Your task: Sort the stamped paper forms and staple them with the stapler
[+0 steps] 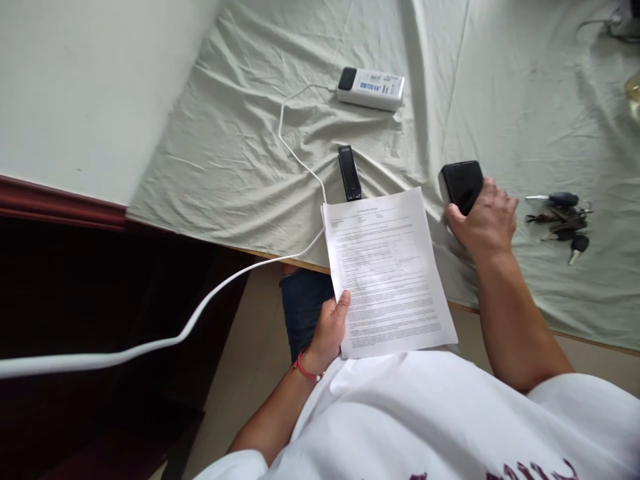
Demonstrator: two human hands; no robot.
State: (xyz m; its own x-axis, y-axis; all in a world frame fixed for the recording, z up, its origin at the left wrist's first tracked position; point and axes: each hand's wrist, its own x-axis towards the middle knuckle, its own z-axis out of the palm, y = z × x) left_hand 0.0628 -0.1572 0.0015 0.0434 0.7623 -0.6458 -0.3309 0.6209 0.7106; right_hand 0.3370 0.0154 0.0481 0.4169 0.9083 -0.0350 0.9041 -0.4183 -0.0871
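Printed sheets of paper (390, 273) are pinched at their lower left side by my left hand (332, 328), thumb on top. The sheets hang partly over the table's front edge. My right hand (486, 217) grips a black smartphone (463, 183) by its lower right part, thumb on one side and fingers on the other; the phone is at the table surface. A black stapler (349, 173) lies just beyond the top edge of the paper. To the right of my right hand lies a bunch of keys (563, 217).
A white power bank (371, 90) with a dark end lies farther back. Its white cable (200, 313) runs past the paper and off to the left. A pale green cloth (240, 147) with wrinkles covers the table. Dark wooden furniture (60, 207) stands at the left.
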